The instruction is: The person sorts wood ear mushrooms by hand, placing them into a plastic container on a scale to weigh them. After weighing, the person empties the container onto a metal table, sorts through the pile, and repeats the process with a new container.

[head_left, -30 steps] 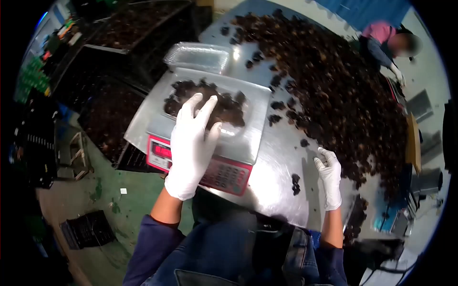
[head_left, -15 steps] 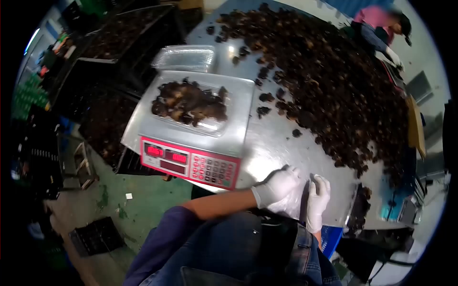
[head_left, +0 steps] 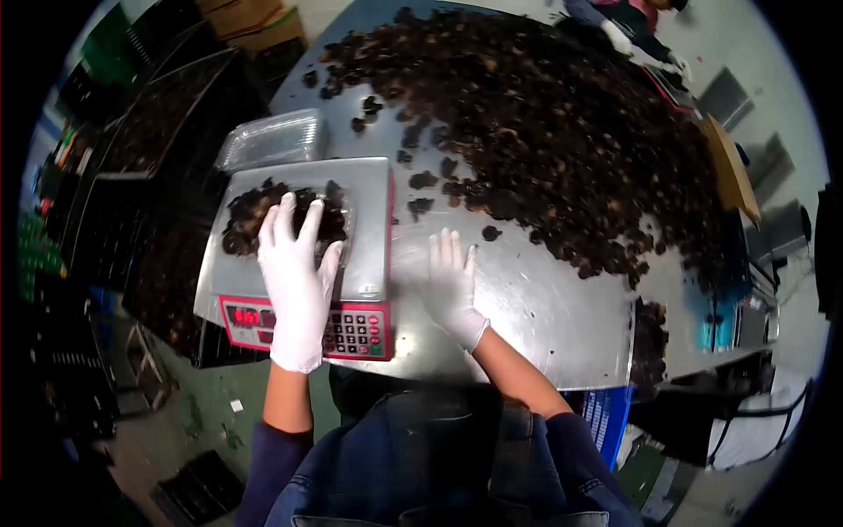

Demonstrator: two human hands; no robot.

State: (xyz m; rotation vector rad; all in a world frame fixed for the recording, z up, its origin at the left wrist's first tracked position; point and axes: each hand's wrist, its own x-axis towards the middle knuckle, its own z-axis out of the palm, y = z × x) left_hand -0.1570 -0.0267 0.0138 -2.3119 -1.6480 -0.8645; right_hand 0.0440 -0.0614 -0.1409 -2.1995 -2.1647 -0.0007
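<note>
My left hand [head_left: 299, 277], in a white glove, reaches over the scale with its fingers spread, the tips on the dark brown mushroom-like pieces [head_left: 248, 218]. Those pieces lie in a clear plastic tray [head_left: 349, 230], which rests on the metal pan of the digital scale [head_left: 363, 279]. The hand covers part of the scale's red panel. To the right of the scale, my gloved right hand [head_left: 454, 285] is over the metal table [head_left: 536, 321], fingers stretched out and nothing in them. It is a little blurred.
A large heap of similar dark pieces [head_left: 562, 158] covers the table's far and right side. Clear empty trays [head_left: 272, 140] sit behind the scale. Dark crates [head_left: 140, 211] stand at the left, a blue crate [head_left: 606, 422] below the table edge. A co-worker [head_left: 628, 31] is at the far right.
My hands were close together at the table's front edge. The left has moved left onto the pieces in the tray, and the right has moved left beside the scale. The view has shifted.
</note>
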